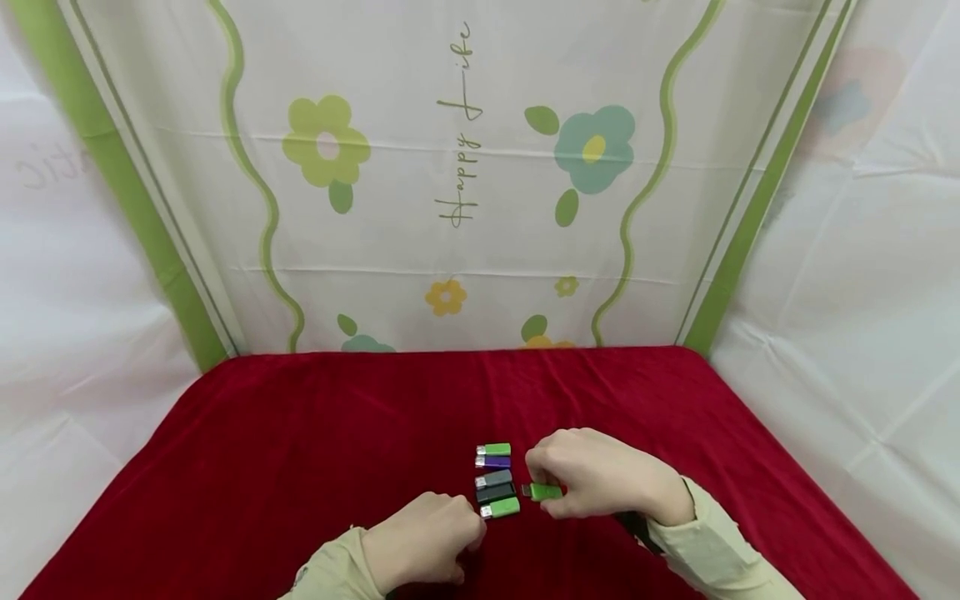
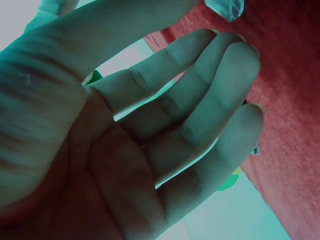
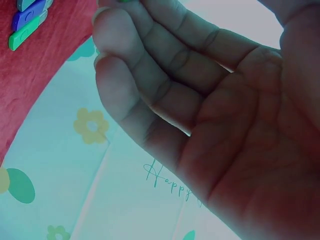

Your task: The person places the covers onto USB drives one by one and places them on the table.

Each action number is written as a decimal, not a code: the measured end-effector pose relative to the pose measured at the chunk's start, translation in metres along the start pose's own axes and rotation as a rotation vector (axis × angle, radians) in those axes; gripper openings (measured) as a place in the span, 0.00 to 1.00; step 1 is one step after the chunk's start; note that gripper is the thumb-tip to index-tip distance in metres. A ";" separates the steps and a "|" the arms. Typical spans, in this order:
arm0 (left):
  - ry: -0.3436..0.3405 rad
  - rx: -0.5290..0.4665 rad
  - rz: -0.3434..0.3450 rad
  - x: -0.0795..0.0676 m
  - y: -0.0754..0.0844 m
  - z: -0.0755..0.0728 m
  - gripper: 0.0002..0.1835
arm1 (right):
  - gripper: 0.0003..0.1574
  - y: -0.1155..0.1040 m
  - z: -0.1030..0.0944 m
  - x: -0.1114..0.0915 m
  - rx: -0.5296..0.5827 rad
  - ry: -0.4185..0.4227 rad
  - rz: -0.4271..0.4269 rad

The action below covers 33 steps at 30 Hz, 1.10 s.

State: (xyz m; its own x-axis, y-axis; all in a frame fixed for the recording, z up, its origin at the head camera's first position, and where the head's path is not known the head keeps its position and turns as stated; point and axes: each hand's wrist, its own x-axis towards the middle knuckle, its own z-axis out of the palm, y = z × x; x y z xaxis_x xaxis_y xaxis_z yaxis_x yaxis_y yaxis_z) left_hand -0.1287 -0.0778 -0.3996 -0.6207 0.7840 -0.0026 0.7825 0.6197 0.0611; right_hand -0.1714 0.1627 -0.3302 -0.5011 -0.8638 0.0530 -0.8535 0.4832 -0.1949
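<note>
My right hand (image 1: 600, 473) pinches a green USB flash drive (image 1: 546, 492), its plug end pointing left. Just left of it, other flash drives lie in a column: a green one (image 1: 498, 449) at the far end, then a purple one (image 1: 497, 462), a grey one (image 1: 493, 479), a black one (image 1: 496, 492) and a near green one (image 1: 500, 507). Beside the near green drive's clear end rests my left hand (image 1: 431, 535), fingers loosely bent. In the left wrist view its fingers (image 2: 220, 95) hold nothing, and a clear cap end (image 2: 227, 7) shows past the thumb.
A dark red cloth (image 1: 337, 433) covers the table. Behind it hangs a white curtain (image 1: 390, 225) with flowers and lettering, and further white sheets (image 1: 847, 333) enclose both sides.
</note>
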 end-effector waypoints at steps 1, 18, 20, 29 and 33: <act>-0.002 -0.007 0.002 0.000 0.000 0.001 0.18 | 0.15 0.000 0.001 0.000 -0.001 0.000 0.001; -0.010 0.001 -0.001 0.001 0.000 0.004 0.20 | 0.15 0.000 0.000 0.001 0.013 -0.011 0.003; -0.006 -0.010 -0.002 0.002 0.000 0.005 0.20 | 0.15 0.000 0.000 0.001 0.013 -0.011 0.003; -0.045 -0.105 -0.003 0.002 -0.002 0.009 0.22 | 0.15 0.001 0.001 0.002 0.016 -0.011 0.001; -0.064 -0.124 -0.012 0.002 -0.001 0.008 0.20 | 0.15 0.001 0.003 0.002 0.018 -0.014 0.005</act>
State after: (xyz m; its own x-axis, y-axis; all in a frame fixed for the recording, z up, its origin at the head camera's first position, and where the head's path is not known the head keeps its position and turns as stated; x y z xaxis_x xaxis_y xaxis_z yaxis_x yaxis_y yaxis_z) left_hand -0.1305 -0.0764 -0.4077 -0.6222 0.7800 -0.0670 0.7608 0.6226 0.1831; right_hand -0.1730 0.1611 -0.3336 -0.5031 -0.8634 0.0385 -0.8483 0.4848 -0.2128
